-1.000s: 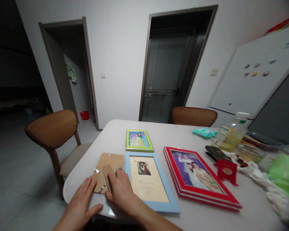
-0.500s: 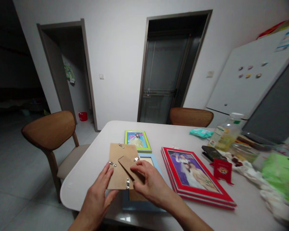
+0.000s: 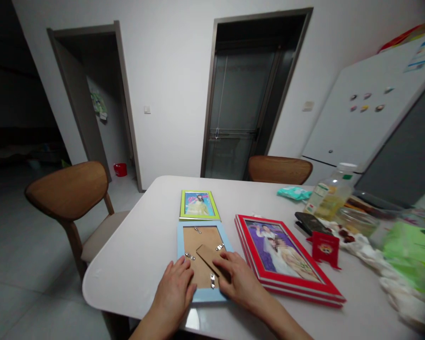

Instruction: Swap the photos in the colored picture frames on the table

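A light-blue picture frame lies face down on the table, and the brown backing board sits within its border. Metal clips and a brown stand leg show on the board. My right hand has thumb and fingers closed around the lower end of that leg. At the frame's lower left side, my left hand lies with fingers stretched over the border and the board's edge. It grips nothing. Just beyond is a lime-green frame with a photo, face up.
Red photo frames are stacked to the right. Farther right are a red packet, a dark phone-like object, a bottle of yellowish liquid and a green bag. A wooden chair stands left of the table.
The backing board has moved down and right, from above the blue frame into its opening. My left hand has let go of the board's edge; my right hand stays on the leg.
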`<state>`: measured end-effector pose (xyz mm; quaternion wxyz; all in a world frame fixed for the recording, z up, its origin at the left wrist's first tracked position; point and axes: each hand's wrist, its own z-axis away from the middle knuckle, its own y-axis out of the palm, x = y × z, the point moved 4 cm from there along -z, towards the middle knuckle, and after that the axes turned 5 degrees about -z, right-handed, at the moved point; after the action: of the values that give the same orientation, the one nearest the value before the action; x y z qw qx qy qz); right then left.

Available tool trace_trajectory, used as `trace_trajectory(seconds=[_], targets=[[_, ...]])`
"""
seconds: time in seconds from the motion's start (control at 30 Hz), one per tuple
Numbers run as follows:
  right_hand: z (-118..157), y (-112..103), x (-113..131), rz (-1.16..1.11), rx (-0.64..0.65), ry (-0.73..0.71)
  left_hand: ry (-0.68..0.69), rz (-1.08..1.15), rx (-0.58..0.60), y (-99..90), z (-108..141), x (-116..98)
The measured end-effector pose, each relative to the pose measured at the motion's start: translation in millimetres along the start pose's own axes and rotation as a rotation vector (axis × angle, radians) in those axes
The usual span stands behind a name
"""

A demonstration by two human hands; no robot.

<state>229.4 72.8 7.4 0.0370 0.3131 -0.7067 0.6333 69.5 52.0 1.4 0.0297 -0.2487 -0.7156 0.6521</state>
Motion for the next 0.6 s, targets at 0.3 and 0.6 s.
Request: trace_trajectory(seconds=[0.3, 0.6], targets=[[6.0, 8.1, 1.5, 0.104, -0.036, -0.09, 0.084, 0.103, 0.015, 7.9, 6.3, -6.6], [7.9, 7.8, 20.4, 0.049, 0.055, -0.248, 0.07, 0.169, 0.023, 3.0, 4.3, 6.7]])
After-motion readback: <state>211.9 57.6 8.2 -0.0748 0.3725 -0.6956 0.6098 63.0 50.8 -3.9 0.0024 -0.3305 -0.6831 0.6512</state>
